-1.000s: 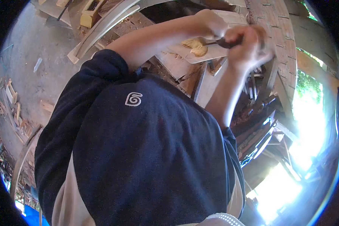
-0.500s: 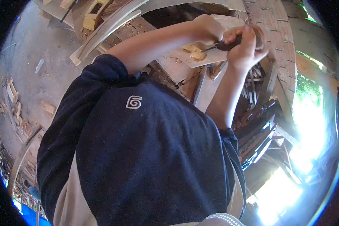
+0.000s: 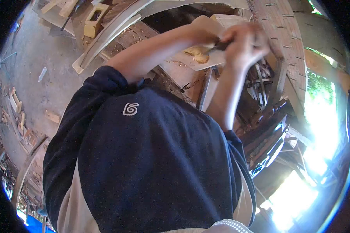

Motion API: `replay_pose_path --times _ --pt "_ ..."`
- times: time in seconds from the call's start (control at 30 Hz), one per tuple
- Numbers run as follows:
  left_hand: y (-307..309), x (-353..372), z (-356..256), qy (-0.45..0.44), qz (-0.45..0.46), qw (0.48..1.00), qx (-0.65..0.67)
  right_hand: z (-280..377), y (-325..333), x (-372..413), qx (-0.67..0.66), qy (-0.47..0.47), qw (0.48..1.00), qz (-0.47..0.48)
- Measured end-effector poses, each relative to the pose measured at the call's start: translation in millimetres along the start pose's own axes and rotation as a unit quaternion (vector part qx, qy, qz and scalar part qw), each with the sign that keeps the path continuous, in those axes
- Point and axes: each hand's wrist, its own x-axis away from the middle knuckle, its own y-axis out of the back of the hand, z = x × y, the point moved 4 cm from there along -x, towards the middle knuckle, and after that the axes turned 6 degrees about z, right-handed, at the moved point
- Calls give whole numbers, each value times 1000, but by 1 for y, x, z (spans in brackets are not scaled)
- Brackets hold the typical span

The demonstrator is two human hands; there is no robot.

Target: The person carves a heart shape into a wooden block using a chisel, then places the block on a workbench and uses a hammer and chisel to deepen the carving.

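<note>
Many pieces of wood can be seen: a long, bent pale strip [image 3: 112, 33], a yellow block [image 3: 90, 30] with a hole in it, and a big plank [image 3: 278, 23] with short dark marks along it. Small chips are scattered on the rough brown counter [image 3: 175, 72]. On it a pale, flat board [image 3: 216, 58] is laid, and on that board the carved piece [image 3: 201, 58] is set. It is bright yellow and lumpy, with a round end. Its long side is slanted from upper left to lower right. A dark tool [image 3: 221, 46] is gripped by the curled fingers of the right hand [image 3: 248, 44], which is blurred. The tool is pointed left and a bit down, toward the yellow wood; whether they touch cannot be told. The left hand [image 3: 210, 32] is held just beside; its fingers are hidden, so their grip cannot be told.
</note>
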Motion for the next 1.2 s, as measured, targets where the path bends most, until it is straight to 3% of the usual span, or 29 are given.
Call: replay_pose_path --times 0.07,0.1,0.2,0.23,0.33,0.47,0.6,0.67,0.8,0.9,1.0,1.2 --pt "-3 -5 9 -36 -111 993 -8 -32 1 17 -79 -72 994 -24" --pt "1 -6 7 -28 -99 995 -14 -30 3 17 -138 -88 986 -27" --pt "5 -7 2 26 -65 998 -9 2 13 6 -94 23 995 -10" --pt "1 -9 4 10 -81 997 3 16 15 5 -110 18 993 -41" --pt "-5 -17 7 15 -71 997 6 21 26 8 -177 68 982 -3" --pt "1 -12 7 -12 -50 998 24 -21 24 25 -32 -28 999 1" --pt "10 -7 2 -6 8 999 33 8 30 11 -110 48 991 51" --pt "10 -10 2 -21 46 997 56 -3 30 21 -93 44 994 23" --pt "3 -19 9 -42 25 992 119 -19 41 24 -153 2 988 -3" --pt "1 -23 10 -43 72 988 128 0 49 12 -121 27 991 52" --pt "0 -21 8 -13 76 994 83 -13 55 20 -90 10 996 16" --pt "5 -21 6 -8 108 989 98 3 52 3 -156 19 987 44"
